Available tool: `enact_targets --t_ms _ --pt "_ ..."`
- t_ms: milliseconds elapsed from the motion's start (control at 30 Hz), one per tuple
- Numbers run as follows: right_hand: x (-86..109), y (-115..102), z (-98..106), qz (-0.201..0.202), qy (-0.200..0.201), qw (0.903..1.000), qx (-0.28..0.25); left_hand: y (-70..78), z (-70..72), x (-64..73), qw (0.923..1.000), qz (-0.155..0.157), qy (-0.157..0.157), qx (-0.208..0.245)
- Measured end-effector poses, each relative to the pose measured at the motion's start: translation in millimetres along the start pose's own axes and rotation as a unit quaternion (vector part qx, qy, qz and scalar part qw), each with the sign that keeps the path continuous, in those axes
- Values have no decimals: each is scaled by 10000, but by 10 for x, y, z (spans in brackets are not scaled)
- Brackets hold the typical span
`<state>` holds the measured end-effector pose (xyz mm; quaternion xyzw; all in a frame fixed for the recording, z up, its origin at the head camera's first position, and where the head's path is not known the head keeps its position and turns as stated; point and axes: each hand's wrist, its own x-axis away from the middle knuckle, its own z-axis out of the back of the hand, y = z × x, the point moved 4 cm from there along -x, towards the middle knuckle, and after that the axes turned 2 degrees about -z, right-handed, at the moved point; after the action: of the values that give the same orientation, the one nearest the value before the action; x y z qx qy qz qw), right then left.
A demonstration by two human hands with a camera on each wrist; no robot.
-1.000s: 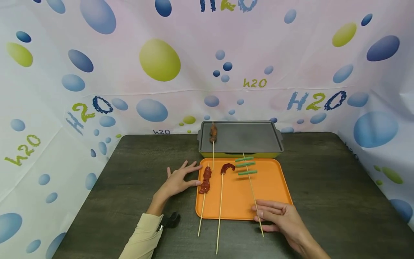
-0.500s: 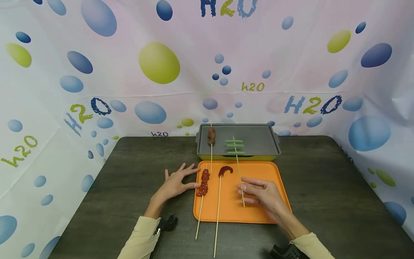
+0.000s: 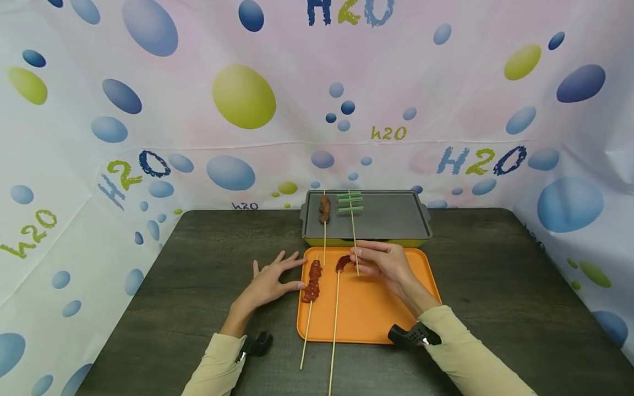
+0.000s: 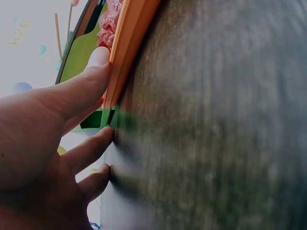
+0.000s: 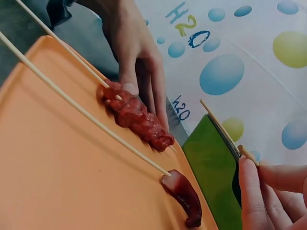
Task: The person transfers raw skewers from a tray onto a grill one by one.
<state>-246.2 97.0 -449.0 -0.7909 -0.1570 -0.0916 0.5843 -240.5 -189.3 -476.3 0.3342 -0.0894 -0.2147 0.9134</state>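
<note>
In the head view my right hand pinches the lower stick of a skewer of green vegetable pieces, whose top overlaps the grey grill pan. Left of it, a brown meat skewer lies on the pan, its stick reaching over the orange tray. With fingers spread, my left hand touches the tray's left edge; its thumb is at the rim in the left wrist view. Beside it on the tray lie a red meat skewer and a skewer with a curled dark red piece, partly behind my right hand.
The tray stands directly in front of the pan on a dark wooden table. Two skewer sticks jut past the tray's front edge. A printed curtain hangs behind the table.
My right hand has carried the green vegetable skewer up and left from the tray's front right, so its top is now over the pan beside the brown meat skewer. My left hand stays put.
</note>
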Motion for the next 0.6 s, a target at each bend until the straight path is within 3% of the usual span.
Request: enact_targets --t_ms 233,600 --pt "-133 -43 -35 -81 101 9999 -42 0 0 4 10000 -10 -12 -38" --pt "-185 -41 -31 20 158 9997 -161 16 9 12 10000 -29 22 -23"
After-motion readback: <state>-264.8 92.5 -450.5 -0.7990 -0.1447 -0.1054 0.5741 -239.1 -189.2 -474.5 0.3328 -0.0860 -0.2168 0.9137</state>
